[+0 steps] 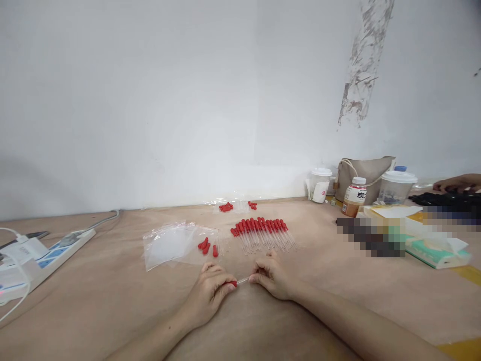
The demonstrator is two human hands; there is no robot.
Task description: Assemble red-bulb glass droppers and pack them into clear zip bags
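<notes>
Soft, fairly bright light spreads evenly, with faint shadows beneath the hands (212,292). Beyond them, leftward, clear bags (169,245) show pale sheen. Wide-angle distortion stretches the power strip (66,253) far left; coarse pixelation (370,239) masks a patch rightward.

Looking like a makeshift assembly workroom: showing a long brown counter (124,291) bearing a row of red-bulbed clear droppers (262,226), a co-worker's hand (456,183) at far right, and a scraped white wall (180,100).
</notes>
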